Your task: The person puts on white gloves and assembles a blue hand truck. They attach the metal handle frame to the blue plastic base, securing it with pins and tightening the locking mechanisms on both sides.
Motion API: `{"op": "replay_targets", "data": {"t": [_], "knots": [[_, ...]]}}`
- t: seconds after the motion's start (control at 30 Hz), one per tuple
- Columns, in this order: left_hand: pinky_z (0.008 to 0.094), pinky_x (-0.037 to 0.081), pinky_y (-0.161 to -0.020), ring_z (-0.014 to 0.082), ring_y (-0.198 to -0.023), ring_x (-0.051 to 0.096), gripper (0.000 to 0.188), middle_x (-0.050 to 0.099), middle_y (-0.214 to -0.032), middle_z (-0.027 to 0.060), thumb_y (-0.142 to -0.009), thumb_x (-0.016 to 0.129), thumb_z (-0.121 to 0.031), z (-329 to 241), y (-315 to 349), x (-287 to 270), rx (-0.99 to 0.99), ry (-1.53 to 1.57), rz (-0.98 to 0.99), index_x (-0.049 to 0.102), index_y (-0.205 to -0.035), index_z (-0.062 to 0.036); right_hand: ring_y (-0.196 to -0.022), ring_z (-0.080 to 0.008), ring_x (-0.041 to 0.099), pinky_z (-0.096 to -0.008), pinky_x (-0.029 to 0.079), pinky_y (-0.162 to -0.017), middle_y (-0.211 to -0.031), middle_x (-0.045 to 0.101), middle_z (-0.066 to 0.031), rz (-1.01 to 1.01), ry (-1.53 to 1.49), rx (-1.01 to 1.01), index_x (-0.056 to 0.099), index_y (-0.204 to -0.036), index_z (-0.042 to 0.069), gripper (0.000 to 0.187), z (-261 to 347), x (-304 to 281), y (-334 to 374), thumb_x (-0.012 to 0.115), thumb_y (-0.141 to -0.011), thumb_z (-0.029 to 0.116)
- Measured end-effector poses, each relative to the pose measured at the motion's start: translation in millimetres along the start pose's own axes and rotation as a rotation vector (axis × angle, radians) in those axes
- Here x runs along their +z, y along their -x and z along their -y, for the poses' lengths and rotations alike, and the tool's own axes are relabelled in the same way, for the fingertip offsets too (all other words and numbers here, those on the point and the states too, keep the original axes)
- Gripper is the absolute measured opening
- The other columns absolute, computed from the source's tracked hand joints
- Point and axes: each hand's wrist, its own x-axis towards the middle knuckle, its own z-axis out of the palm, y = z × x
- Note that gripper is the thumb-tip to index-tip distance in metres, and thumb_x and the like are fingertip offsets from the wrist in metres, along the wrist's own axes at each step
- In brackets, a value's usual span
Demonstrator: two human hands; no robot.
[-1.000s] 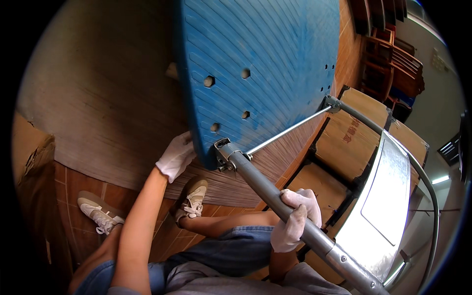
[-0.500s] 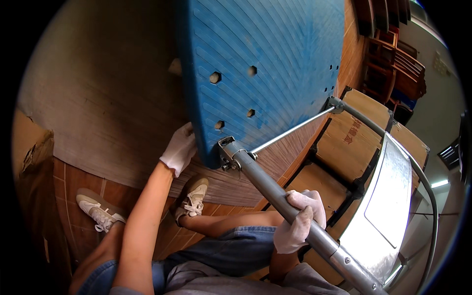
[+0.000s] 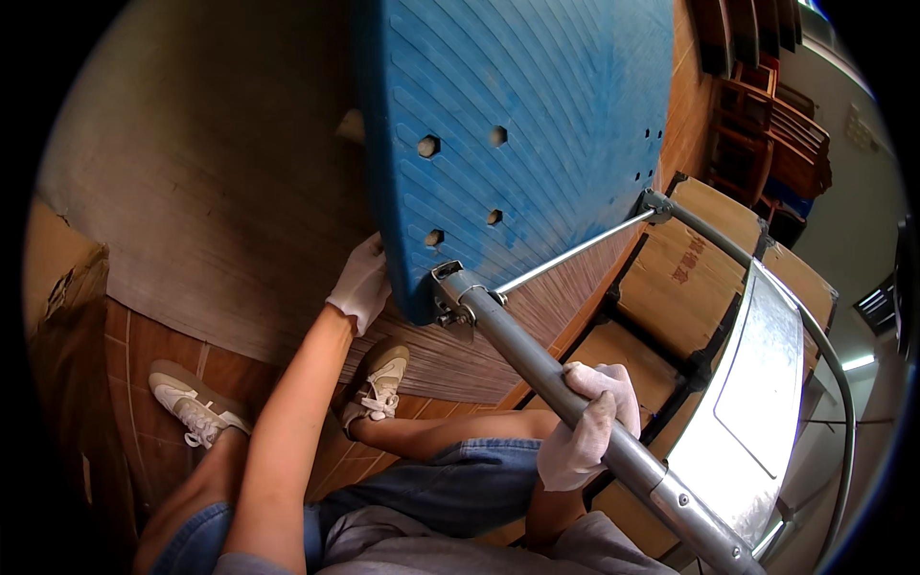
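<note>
Over a wide brown wood-grain sheet (image 3: 192,230), in mid-view, a blue ribbed platform-trolley deck (image 3: 546,115), pointing away from the knees, with its long axis toward the top edge, thick side to the left, exact tilt unclear. From its near end, a looped grey tubular handle (image 3: 525,359), aimed diagonally at the lower right corner, with a shiny metal plate (image 3: 738,412) between its two sides. Behind the handle, partly blocked by it, tan panels edged in black (image 3: 685,259); farther up on the right, stacked wooden chairs (image 3: 767,134); at far left, a torn cardboard box (image 3: 67,268). Near the sheet's edge, two beige shoes (image 3: 383,383). Wrapped firmly around the handle, fingers and thumb closed, the white-gloved right hand (image 3: 586,426). Against the deck's left edge, near the hinged corner, the white-gloved left hand (image 3: 362,283), fingertips hidden; cannot tell whether gripping. Between two hinge brackets (image 3: 448,292), a slim bright rod (image 3: 575,257). Smallest, hexagonal holes (image 3: 434,238) through the deck.
</note>
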Motion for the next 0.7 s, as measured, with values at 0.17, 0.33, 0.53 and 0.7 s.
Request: {"op": "replay_targets", "data": {"t": [0.17, 0.33, 0.53, 0.7], "knots": [[0.0285, 0.051, -0.084, 0.0175, -0.096, 0.061, 0.034, 0.062, -0.110, 0.0100, -0.100, 0.044, -0.025, -9.9, 11.7, 26.1, -0.048, 0.118, -0.056, 0.053, -0.122, -0.0001, -0.062, -0.0150, 0.050, -0.0285, 0.041, -0.062, -0.070, 0.052, -0.0095, 0.012, 0.008, -0.019, 0.064, -0.083, -0.006, 0.030, 2.5, -1.2, -0.9, 0.051, -0.086, 0.022], [0.0314, 0.051, -0.085, 0.0207, -0.095, 0.061, 0.034, 0.062, -0.109, 0.0125, -0.101, 0.040, -0.024, -34.3, 11.4, 28.5, 0.047, -0.073, 0.058, 0.055, -0.117, 0.0011, -0.065, -0.0177, 0.054, -0.0289, 0.043, -0.064, -0.070, 0.056, -0.0124, 0.006, 0.023, -0.044, 0.065, -0.084, -0.007, 0.032, 10.8, -1.3, -2.4, 0.052, -0.087, 0.022], [0.0319, 0.045, -0.092, 0.0206, -0.103, 0.056, 0.038, 0.059, -0.114, 0.0126, -0.100, 0.041, -0.030, -70.8, 54.4, 57.5, 0.126, -0.001, -0.131, 0.053, -0.123, -0.0018, -0.058, -0.0173, 0.051, -0.0282, 0.042, -0.058, -0.066, 0.056, -0.0136, -0.013, -0.006, -0.122, 0.063, -0.081, -0.007, 0.037, 39.3, -10.9, -6.7, 0.048, -0.087, 0.026], [0.0281, 0.047, -0.086, 0.0158, -0.095, 0.057, 0.036, 0.060, -0.107, 0.0082, -0.102, 0.043, -0.033, -102.3, 88.9, 78.6, 0.344, -0.041, -0.139, 0.054, -0.120, -0.0039, -0.054, -0.0181, 0.048, -0.0280, 0.039, -0.051, -0.063, 0.054, -0.0123, -0.207, -0.144, -0.265, 0.059, -0.078, -0.005, 0.042, 55.3, -18.1, 0.9, 0.041, -0.090, 0.031]]}}
